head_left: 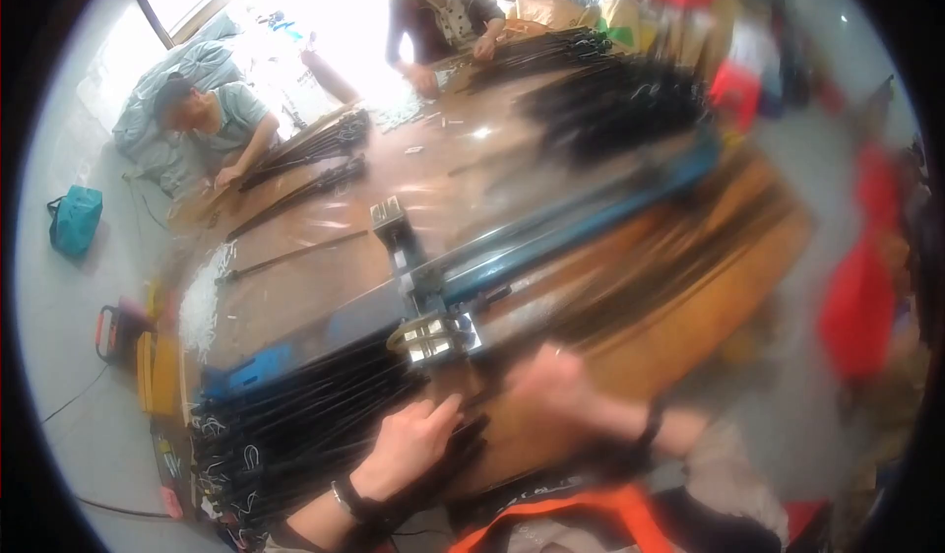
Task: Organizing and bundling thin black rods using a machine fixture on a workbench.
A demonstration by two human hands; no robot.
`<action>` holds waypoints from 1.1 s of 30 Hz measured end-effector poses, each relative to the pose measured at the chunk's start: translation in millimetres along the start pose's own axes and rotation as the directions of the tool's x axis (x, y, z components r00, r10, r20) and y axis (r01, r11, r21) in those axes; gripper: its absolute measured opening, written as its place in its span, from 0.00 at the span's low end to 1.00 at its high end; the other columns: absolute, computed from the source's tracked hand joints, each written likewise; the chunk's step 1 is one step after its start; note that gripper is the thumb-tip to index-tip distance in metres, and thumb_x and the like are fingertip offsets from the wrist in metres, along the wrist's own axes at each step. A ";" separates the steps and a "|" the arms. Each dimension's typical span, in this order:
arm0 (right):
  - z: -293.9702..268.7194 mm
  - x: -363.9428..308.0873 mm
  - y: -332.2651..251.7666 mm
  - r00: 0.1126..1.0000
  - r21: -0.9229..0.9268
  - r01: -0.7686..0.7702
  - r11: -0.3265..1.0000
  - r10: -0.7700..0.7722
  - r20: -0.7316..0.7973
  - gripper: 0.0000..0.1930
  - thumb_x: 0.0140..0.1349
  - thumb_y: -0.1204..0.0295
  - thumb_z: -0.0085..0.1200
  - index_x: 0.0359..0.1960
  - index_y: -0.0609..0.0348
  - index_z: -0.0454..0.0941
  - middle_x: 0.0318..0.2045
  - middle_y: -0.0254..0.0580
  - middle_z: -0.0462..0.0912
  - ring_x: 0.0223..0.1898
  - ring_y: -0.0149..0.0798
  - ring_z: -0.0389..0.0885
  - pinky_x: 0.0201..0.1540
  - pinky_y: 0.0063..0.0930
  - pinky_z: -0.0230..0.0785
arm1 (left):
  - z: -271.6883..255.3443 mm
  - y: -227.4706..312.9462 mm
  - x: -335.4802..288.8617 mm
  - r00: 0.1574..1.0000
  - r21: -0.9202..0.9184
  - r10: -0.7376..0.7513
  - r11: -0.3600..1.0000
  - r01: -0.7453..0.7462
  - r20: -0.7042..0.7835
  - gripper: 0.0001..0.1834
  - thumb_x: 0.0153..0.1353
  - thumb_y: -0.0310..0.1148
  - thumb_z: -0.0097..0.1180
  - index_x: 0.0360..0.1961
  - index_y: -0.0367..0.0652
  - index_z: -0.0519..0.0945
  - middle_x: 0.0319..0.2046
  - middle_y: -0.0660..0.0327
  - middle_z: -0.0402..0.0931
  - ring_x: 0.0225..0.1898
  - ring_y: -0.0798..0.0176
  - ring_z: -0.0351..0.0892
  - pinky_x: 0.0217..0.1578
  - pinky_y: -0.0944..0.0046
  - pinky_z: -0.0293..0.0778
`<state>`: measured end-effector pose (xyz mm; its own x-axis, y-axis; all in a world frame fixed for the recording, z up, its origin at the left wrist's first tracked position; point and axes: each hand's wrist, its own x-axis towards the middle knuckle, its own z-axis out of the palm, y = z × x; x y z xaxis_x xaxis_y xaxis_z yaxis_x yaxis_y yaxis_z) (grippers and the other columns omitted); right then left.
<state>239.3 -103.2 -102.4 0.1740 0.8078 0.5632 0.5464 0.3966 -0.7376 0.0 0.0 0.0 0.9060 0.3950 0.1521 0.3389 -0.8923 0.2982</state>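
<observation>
My left hand point(417, 439) is over the right ends of a pile of long thin black rods point(305, 410). Its fingers are curled together, and what they may hold cannot be made out. To its right, my right hand point(553, 386) hovers over the orange-brown tabletop point(679, 341), smeared by motion so its fingers do not show clearly. Just beyond both hands stands a small metal bench fixture point(433, 338) with shiny plates. A long blue rail point(581, 223) runs from it toward the far right. White cord loops point(251, 455) hang at the rods' left ends.
Across the table, one person point(448, 16) and another at the left point(217, 120) work by more black rods point(610, 110). Small white pieces point(202, 302) lie heaped at the left table edge. A teal bag point(75, 220) rests on the floor. Red things point(861, 287) blur at right.
</observation>
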 end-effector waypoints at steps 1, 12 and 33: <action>0.9 1.5 -1.2 1.000 0.021 -0.006 1.000 0.007 -0.029 0.11 0.55 0.62 0.67 0.38 0.51 0.87 0.23 0.37 0.82 0.28 0.41 0.73 0.35 0.36 0.69 | -1.8 -0.5 0.6 1.000 -0.004 0.005 1.000 -0.005 0.000 0.13 0.62 0.34 0.60 0.47 0.45 0.80 0.21 0.57 0.74 0.22 0.54 0.78 0.21 0.56 0.76; -26.5 8.5 -2.9 0.924 -0.383 0.383 0.841 -0.343 0.172 0.15 0.62 0.66 0.60 0.50 0.52 0.82 0.34 0.35 0.82 0.38 0.44 0.78 0.41 0.34 0.73 | -4.1 20.2 26.0 0.989 0.018 0.062 0.998 -0.065 0.131 0.14 0.58 0.28 0.60 0.47 0.42 0.79 0.25 0.53 0.74 0.26 0.49 0.77 0.25 0.53 0.74; -197.3 45.1 156.9 0.970 -0.660 -0.043 0.750 -0.127 -0.208 0.18 0.60 0.67 0.62 0.52 0.52 0.80 0.31 0.43 0.83 0.28 0.43 0.82 0.32 0.37 0.76 | -29.1 6.3 187.1 0.953 0.219 0.302 0.929 -0.298 0.014 0.13 0.59 0.23 0.52 0.46 0.41 0.75 0.27 0.56 0.72 0.33 0.51 0.75 0.32 0.54 0.73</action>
<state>494.5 -90.6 -119.3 0.2695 0.6427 0.7171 0.9429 -0.0250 -0.3320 164.2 74.6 57.8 0.9696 0.1037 0.2217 0.1005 -0.9946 0.0256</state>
